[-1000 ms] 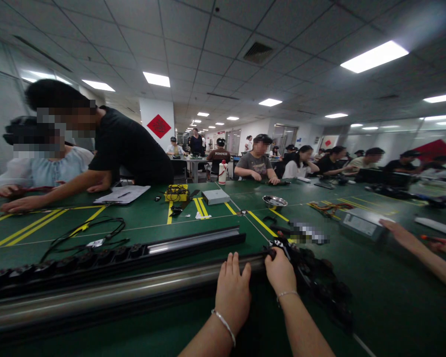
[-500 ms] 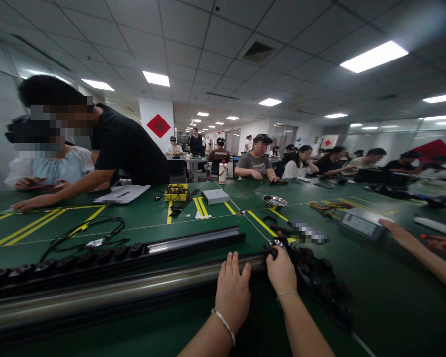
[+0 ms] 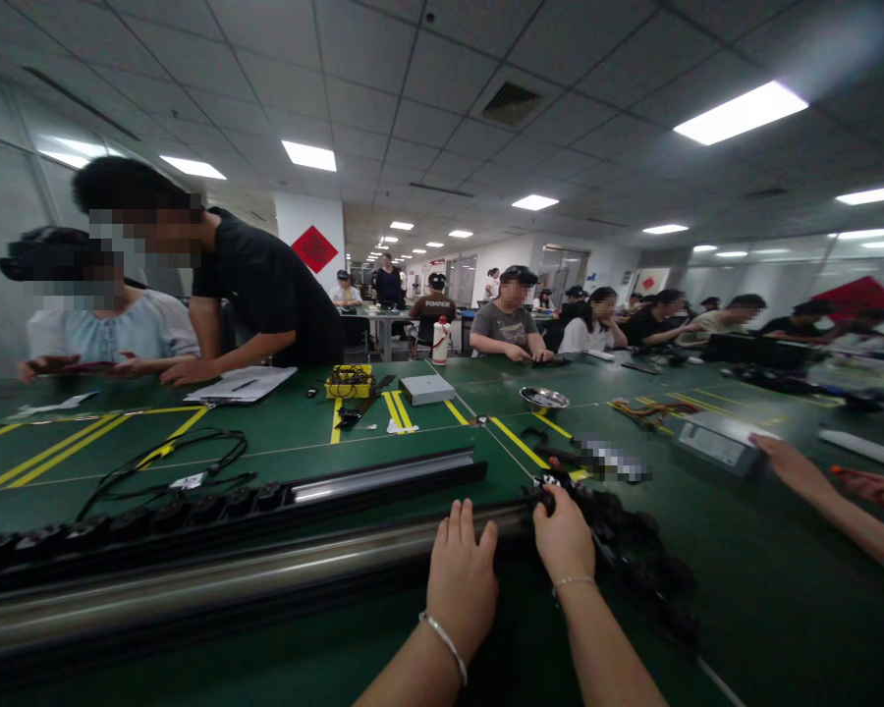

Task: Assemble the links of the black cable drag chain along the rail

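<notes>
A long black rail (image 3: 265, 579) with a shiny metal channel lies across the green table in front of me. My left hand (image 3: 463, 579) rests on the rail near its right end, fingers stretched and flat. Just beyond that end, my right hand (image 3: 566, 535) is closed on a small black part, mostly hidden by the fingers. From there a chain of black knobby pieces (image 3: 652, 570) trails to the right. A second, shorter rail (image 3: 390, 475) lies behind, with a row of black pieces (image 3: 169, 513) along its left part.
Behind the rails are a black cable (image 3: 213, 462), a yellow basket (image 3: 349, 381), a grey box (image 3: 427, 390) and a metal bowl (image 3: 544, 398). At right, another person's hand (image 3: 785, 457) touches a metal power supply box (image 3: 714, 444). A co-worker (image 3: 265, 285) leans over papers (image 3: 243, 384).
My right hand has shifted slightly to the right with the black part; my left hand stays put. The leaning co-worker has drawn an arm back toward the papers.
</notes>
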Demonstrator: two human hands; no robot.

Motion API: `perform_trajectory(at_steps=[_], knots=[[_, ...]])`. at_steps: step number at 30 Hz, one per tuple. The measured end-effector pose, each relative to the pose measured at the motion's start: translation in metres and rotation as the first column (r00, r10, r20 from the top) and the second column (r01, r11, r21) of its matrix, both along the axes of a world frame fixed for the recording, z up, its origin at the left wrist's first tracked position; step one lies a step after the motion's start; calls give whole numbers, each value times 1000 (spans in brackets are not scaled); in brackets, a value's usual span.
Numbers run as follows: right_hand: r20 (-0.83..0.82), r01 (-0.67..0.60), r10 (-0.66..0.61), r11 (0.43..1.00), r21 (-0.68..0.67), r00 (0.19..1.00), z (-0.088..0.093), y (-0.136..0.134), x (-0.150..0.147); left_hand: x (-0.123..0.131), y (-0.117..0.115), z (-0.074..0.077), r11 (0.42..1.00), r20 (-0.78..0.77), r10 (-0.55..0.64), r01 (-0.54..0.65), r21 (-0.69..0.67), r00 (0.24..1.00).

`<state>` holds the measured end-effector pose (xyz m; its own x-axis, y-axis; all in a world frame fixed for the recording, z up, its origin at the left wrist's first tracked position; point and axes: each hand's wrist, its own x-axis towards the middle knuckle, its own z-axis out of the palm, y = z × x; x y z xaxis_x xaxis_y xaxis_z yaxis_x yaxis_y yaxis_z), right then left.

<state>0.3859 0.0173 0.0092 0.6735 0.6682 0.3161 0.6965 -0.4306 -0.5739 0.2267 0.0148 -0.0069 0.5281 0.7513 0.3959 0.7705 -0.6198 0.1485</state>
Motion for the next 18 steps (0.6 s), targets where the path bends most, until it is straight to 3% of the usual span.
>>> perform_trajectory(at_steps=[11, 18], knots=[[18, 90, -90, 996, 0, 996, -5, -2, 16, 0, 2, -6, 1000, 20, -10, 10, 6, 1000], [184, 70, -75, 997, 30, 980, -4, -5, 21, -1, 0, -1, 1000, 8, -16, 16, 2, 1000]])
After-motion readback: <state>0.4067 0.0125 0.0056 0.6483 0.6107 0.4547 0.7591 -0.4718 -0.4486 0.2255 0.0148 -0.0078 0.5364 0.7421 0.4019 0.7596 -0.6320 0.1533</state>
